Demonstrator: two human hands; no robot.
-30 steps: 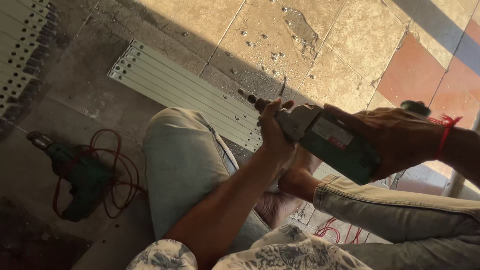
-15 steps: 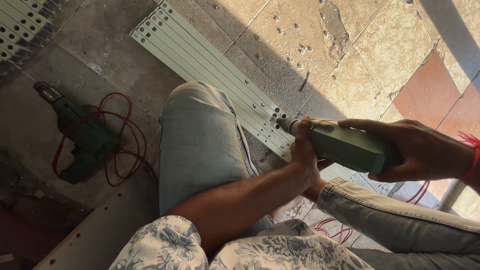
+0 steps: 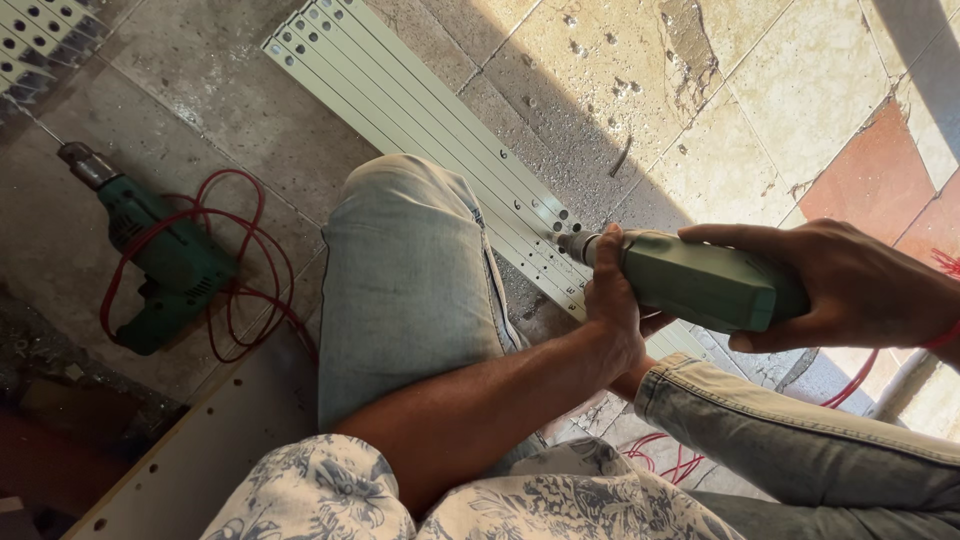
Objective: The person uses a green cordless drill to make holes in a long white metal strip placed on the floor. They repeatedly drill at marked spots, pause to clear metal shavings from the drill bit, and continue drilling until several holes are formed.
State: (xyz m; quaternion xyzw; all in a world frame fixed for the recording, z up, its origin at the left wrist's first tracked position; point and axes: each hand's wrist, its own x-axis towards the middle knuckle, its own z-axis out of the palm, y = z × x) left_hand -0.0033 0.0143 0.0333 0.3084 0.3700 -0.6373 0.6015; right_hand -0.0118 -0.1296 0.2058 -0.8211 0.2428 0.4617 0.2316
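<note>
A green electric drill is held level over my knees, its chuck pointing left at the pale metal strips that lie side by side on the floor. My right hand wraps the drill's rear body. My left hand grips the front end just behind the chuck. The strips carry small holes near their ends, and the chuck sits right at the holed ends beside my left knee.
A second green drill with a coiled red cord lies on the concrete at left. Perforated pale strips sit at the top left corner. A pale holed board lies at bottom left. Tiled floor spreads to the right.
The view has shifted, so the strips and the second drill now sit further right and lower. The drill in my hands has come down and leveled, its chuck close to the strips' holed ends.
</note>
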